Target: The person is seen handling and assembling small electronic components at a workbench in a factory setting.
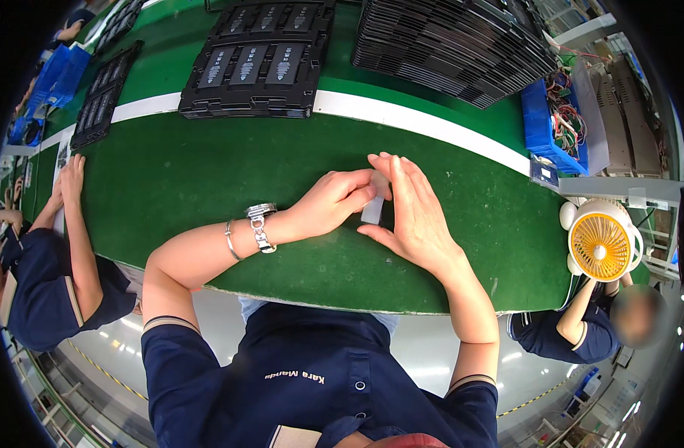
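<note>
My green table (170, 168) lies bare toward nine o'clock from my hands, its near edge at six. A black tray stack (450, 52) bounds one o'clock. My right hand (413, 216) is flattened, thumb apart — my left hand (333, 200) pinches a small pale strip (371, 212) between them.

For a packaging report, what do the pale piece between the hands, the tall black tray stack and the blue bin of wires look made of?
The pale piece: perhaps plastic film or paper, smooth and flat, but it's partly hidden.
The tray stack: probably moulded black plastic, slight sheen, thin nested rims.
The blue bin: likely plastic, satin, evenly coloured.
</note>
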Demonstrator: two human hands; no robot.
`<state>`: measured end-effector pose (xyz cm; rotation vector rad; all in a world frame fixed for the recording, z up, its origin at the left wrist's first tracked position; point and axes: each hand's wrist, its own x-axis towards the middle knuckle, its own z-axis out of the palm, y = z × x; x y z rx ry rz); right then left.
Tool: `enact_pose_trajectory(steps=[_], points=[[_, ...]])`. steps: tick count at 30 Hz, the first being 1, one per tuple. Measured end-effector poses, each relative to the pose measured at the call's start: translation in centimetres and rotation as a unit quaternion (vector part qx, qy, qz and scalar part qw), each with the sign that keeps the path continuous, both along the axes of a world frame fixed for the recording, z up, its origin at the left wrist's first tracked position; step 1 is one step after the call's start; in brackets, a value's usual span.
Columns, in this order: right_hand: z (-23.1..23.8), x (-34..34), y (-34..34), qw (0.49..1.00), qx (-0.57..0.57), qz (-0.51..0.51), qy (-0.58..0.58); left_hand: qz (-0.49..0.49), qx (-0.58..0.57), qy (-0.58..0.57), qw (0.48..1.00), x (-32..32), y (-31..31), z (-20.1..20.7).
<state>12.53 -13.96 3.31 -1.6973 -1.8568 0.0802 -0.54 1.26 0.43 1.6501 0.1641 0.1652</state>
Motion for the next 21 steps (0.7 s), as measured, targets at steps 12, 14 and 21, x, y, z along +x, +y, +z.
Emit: enact_pose_trajectory(steps=[12,14,21], points=[[-1.1,-0.5,0.0,0.999,0.005,-0.023,0.035,-0.034,-0.095,0.018,0.995,0.0,0.5,-0.6],[-1.1,-0.6,0.1,0.999,0.004,-0.021,0.039,-0.034,-0.096,0.019,0.995,-0.1,0.6,-0.8],[-0.4,-0.6,0.1,0.998,0.003,-0.030,0.050,-0.024,-0.089,-0.001,0.996,-0.1,0.5,-0.3]])
